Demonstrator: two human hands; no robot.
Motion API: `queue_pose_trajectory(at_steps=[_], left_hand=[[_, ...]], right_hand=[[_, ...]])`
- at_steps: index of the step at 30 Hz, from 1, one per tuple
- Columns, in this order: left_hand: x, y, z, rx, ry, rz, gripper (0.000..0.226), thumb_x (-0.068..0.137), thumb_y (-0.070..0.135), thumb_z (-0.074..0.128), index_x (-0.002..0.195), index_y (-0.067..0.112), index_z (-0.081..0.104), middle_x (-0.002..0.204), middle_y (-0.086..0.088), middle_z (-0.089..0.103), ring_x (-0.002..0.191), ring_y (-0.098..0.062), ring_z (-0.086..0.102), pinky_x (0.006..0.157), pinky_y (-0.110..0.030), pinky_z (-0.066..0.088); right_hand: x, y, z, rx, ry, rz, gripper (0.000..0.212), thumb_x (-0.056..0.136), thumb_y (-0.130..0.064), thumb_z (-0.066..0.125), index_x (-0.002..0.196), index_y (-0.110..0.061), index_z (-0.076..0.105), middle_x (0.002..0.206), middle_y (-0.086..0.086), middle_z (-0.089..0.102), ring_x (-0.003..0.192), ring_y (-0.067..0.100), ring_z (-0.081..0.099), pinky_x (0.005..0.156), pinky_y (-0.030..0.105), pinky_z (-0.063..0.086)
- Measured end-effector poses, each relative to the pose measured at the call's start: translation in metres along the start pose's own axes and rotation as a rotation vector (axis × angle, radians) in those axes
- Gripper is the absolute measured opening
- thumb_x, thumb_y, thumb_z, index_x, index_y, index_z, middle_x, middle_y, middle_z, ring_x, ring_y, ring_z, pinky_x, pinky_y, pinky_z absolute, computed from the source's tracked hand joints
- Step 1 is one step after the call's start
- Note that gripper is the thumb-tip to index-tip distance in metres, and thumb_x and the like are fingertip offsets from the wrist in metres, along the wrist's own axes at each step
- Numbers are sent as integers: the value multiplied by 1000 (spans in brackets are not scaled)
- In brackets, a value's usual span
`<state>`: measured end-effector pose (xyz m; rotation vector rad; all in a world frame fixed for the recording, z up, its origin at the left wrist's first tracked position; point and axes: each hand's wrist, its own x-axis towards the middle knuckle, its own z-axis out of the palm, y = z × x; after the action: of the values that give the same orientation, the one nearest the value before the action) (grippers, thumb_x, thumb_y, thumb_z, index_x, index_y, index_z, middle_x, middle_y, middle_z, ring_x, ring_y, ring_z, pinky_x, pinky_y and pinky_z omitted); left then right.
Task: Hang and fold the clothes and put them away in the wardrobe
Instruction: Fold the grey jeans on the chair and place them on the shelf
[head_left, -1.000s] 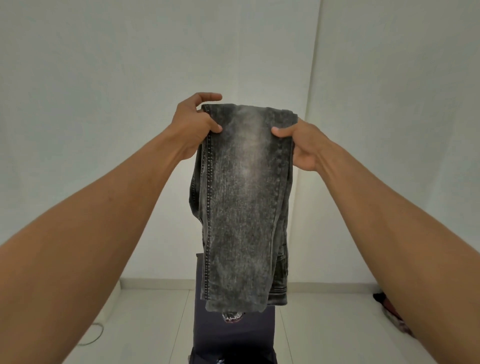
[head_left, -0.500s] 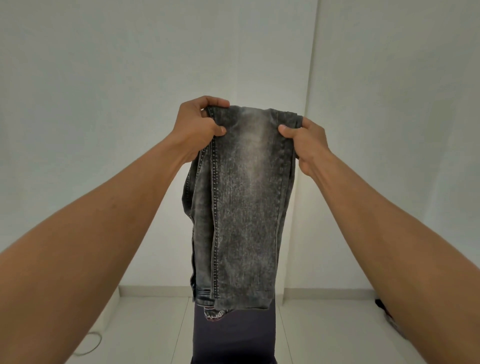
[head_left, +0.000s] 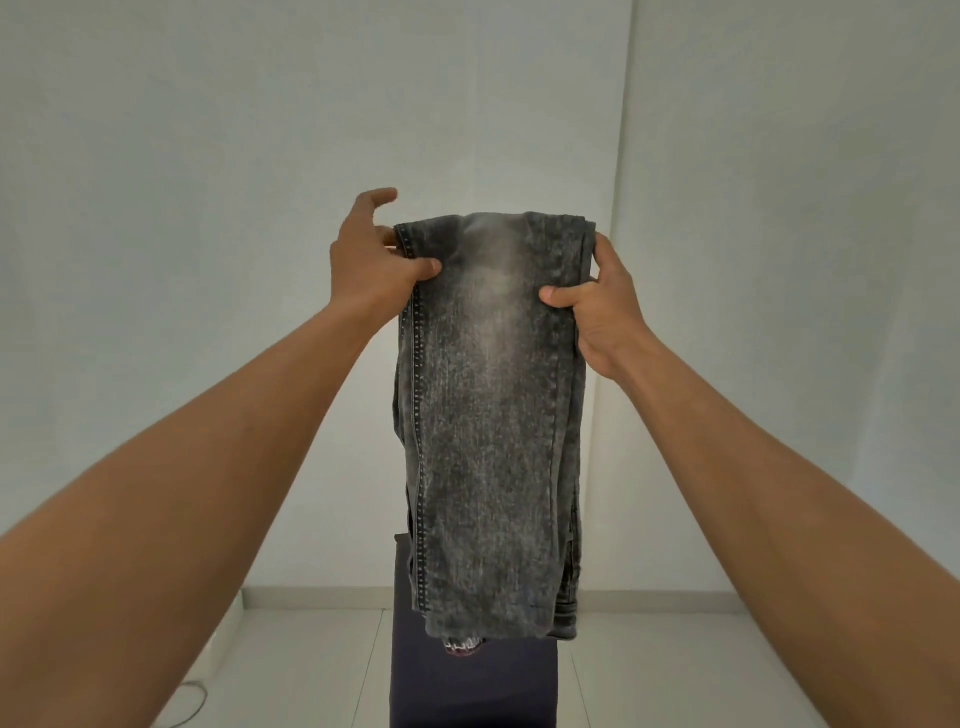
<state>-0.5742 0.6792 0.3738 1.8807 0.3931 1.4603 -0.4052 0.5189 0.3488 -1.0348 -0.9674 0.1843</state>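
Holding up a pair of grey acid-washed denim jeans (head_left: 493, 415), folded lengthwise into 1 long strip, with 2 bare arms stretched out. Hanging straight down from the top fold, high in the middle of the scene, in front of the corner of 2 white walls (head_left: 618, 156).

Pinching the top left corner with the left hand (head_left: 371, 260): thumb pressed on the near face beside the stitched seam, other fingers behind the cloth, 1 finger lifted free above the edge. Gripping the right edge a little lower with the right hand (head_left: 602, 312): thumb curled onto the near face, fingers wrapped round the far side.

Below the lower hem, overlapping it from behind, a dark navy upright block (head_left: 467, 686) with a small reddish patterned scrap (head_left: 460, 648) just under the denim. Cannot tell what the block is. Further off, pale floor tiles (head_left: 675, 670), and near the left wall a thin looped cable (head_left: 192, 696).
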Motion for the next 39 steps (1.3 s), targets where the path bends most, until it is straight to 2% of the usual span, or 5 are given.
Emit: queue_pose_trajectory(at_steps=[7, 10, 18, 26, 39], left_hand=[[-39, -77, 4, -279, -567, -659, 146, 39, 54, 97, 158, 34, 15, 166, -1, 16, 151, -28, 17, 119, -54, 21], [-55, -104, 14, -383, -748, -732, 120, 43, 58, 96, 147, 43, 40, 163, 4, 25, 150, -29, 20, 119, -58, 21], [-59, -79, 38, -349, -579, -594, 40, 83, 2, 74, 122, -1, 65, 118, -14, 72, 108, -29, 70, 100, -44, 53], [-68, -65, 34, -463, -492, -557, 26, 90, 4, 68, 116, 7, 65, 105, -10, 76, 97, -28, 72, 85, -41, 57], [-94, -94, 24, -346, -454, -501, 38, 85, 10, 77, 122, 9, 65, 111, -6, 75, 100, -21, 73, 92, -39, 57]], right_hand=[[-3, -9, -2, 133, -37, 50, 69, 80, 25, 60, 131, -22, 59, 105, 8, 73, 88, 22, 73, 75, 42, 61], [-2, -13, -3, 152, -48, 62, 68, 80, 24, 59, 133, -19, 59, 110, 10, 71, 92, 25, 72, 76, 43, 61], [-11, -8, -20, 91, -13, 92, 69, 78, 26, 59, 132, -18, 59, 107, 11, 72, 90, 26, 72, 80, 48, 61], [-35, 5, -35, 32, 83, 153, 83, 74, 5, 82, 141, -12, 35, 127, 17, 62, 107, 32, 69, 88, 52, 59], [-109, 97, -31, -2, 83, 470, 40, 83, -4, 76, 123, -3, 69, 116, 12, 75, 107, 31, 71, 96, 51, 56]])
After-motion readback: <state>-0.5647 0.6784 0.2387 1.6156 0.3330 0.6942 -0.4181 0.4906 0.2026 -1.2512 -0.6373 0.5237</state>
